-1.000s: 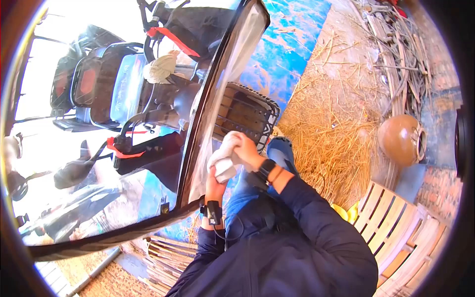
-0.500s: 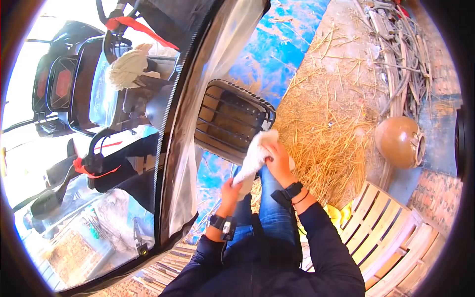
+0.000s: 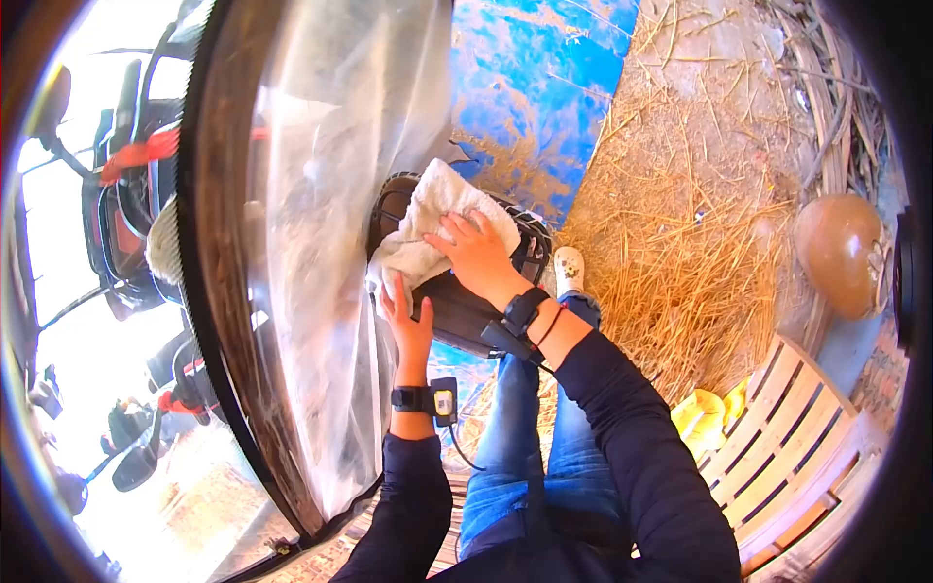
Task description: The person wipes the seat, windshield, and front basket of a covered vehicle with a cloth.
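A white cloth (image 3: 425,206) is spread over a dark basket (image 3: 465,313) with a barred frame, covering much of its top. My right hand (image 3: 476,255) lies on the cloth with its fingers stretched out and spread. Against the cloth's near left edge is my left hand (image 3: 408,325), fingers extended and thumb apart. The basket stands in front of my legs, beside a clear plastic sheet (image 3: 326,291). What lies under the cloth is hidden.
The plastic sheet and its dark edging border a vehicle on the left. A blue sheet (image 3: 544,68) covers the ground ahead. Straw (image 3: 671,291) is scattered to the right, with a brown jar (image 3: 841,255), a slatted wooden chair (image 3: 782,428) and a yellow item (image 3: 702,418).
The bunched cloth has gone from between my hands above my knees to lying over the basket. Both hands reached forward and loosened their hold. My view shifted closer to the plastic sheet.
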Available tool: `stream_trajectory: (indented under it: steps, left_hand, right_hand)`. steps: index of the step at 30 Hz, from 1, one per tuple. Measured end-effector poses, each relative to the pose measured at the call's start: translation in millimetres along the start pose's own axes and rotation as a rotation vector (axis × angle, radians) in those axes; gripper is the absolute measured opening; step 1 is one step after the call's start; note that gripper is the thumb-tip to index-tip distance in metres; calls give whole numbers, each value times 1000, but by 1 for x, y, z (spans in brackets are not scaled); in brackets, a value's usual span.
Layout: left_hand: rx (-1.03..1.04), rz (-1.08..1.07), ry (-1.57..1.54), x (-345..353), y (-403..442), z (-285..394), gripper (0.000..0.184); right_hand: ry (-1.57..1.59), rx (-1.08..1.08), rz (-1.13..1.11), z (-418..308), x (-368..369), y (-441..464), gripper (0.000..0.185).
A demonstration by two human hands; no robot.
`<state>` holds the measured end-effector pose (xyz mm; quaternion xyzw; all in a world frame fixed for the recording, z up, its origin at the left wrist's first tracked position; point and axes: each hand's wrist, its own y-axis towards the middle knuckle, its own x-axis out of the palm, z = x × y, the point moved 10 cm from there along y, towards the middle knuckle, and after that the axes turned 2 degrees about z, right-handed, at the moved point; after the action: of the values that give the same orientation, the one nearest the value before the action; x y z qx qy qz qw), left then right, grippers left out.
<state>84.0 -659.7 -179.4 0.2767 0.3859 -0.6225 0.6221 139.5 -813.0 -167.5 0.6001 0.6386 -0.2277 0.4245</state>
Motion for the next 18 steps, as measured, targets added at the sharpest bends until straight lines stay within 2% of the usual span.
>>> stream_trajectory:
  steps: [3, 5, 6, 12, 15, 16, 18]
  left_hand:
    - [-7, -33, 176, 17, -17, -3, 59]
    - [-65, -109, 210, 28, -32, 7, 59]
    - [-70, -108, 215, 31, -35, 12, 60]
    - [-164, -149, 189, 29, -11, 0, 61]
    - [-247, -147, 110, 24, 14, -46, 59]
    - [-218, -213, 223, 30, 22, -85, 57]
    - [-143, -458, 564, 37, 32, -74, 58]
  right_hand:
    - [78, 21, -6, 5, 2, -3, 40]
    - [165, -38, -5, 3, 4, -2, 40]
    - [213, -38, -18, 5, 9, 0, 35]
    - [231, -62, -141, -8, 52, 31, 37]
    - [278, -17, -172, -21, 78, 54, 30]
    - [267, 4, -160, -23, 87, 59, 28]
    - [237, 32, -74, -28, 92, 63, 25]
